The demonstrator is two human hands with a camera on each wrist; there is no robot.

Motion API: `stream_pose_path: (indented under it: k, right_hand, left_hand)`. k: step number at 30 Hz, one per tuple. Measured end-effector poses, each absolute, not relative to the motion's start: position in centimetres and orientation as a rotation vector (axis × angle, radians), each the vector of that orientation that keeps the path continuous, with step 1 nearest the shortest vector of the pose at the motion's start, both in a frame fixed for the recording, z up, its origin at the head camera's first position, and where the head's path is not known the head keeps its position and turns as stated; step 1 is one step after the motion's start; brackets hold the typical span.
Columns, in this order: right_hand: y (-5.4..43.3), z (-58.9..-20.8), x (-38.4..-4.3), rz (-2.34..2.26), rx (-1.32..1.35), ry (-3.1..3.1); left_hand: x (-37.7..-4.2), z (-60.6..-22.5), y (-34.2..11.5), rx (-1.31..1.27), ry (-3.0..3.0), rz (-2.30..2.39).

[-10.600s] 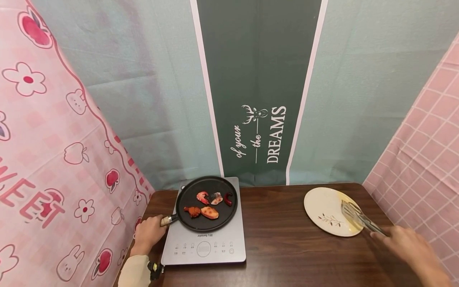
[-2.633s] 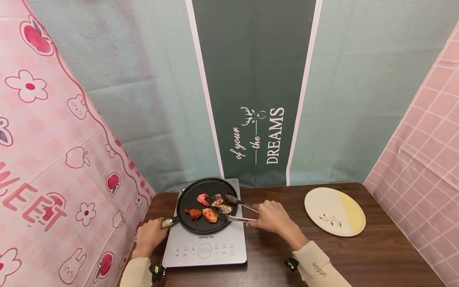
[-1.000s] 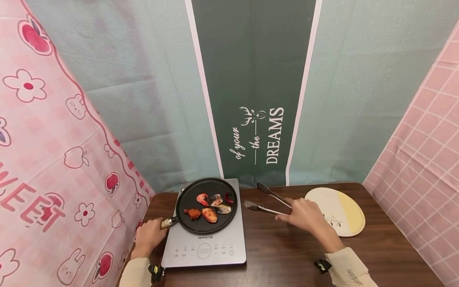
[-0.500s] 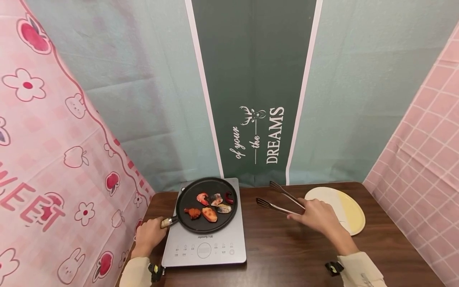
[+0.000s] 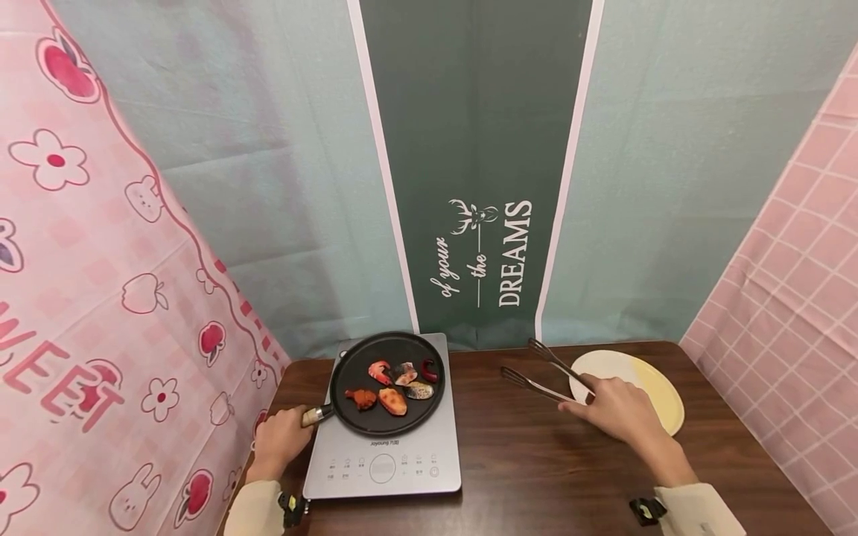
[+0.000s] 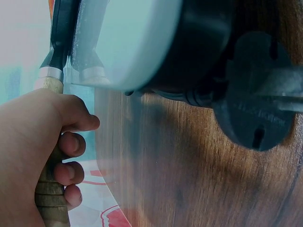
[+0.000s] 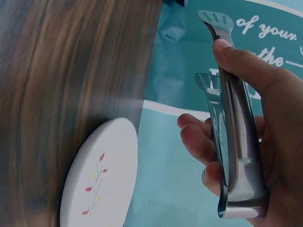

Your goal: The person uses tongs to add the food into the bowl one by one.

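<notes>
My left hand [image 5: 281,439] grips the wooden handle [image 6: 51,198] of a round black frying pan [image 5: 362,350], with its fingers curled round it. In the pan lie a shrimp [image 5: 379,371], a reddish-brown fried piece [image 5: 362,399], an orange spotted piece [image 5: 392,402], a grey-skinned fish piece [image 5: 405,373], a yellowish-grey piece [image 5: 419,391] and a dark red curled piece [image 5: 427,370]. My right hand [image 5: 620,409] holds metal tongs [image 7: 239,142] above the table. The tongs' arms are spread apart and nothing is between them.
The pan sits on a silver induction cooker [image 5: 382,487]. A white and yellow plate [image 5: 660,394] with a leaf print lies at the right on the brown wooden table [image 5: 523,476], partly behind my right hand. Fabric-covered walls [image 5: 322,186] enclose the table's back and sides.
My right hand has brought the tongs rightward from the pan to in front of the plate. The yellowish-grey piece, absent ten seconds ago, lies in the pan. My left hand keeps its grip.
</notes>
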State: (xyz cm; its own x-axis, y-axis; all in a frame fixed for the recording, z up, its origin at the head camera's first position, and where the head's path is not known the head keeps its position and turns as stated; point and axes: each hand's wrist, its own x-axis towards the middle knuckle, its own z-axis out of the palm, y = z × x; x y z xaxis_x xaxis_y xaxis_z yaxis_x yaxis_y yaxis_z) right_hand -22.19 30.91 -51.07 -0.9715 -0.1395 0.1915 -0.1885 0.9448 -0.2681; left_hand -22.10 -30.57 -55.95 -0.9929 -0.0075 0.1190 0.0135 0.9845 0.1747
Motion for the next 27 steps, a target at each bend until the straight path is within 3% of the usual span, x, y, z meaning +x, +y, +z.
stream_pose_path:
  k: [27]
  right_hand:
    - [38.2, -53.5, -19.3, 0.493, -0.053, -3.067]
  left_hand:
    - [-22.2, -56.1, -30.6, 0.004, -3.010, -0.286]
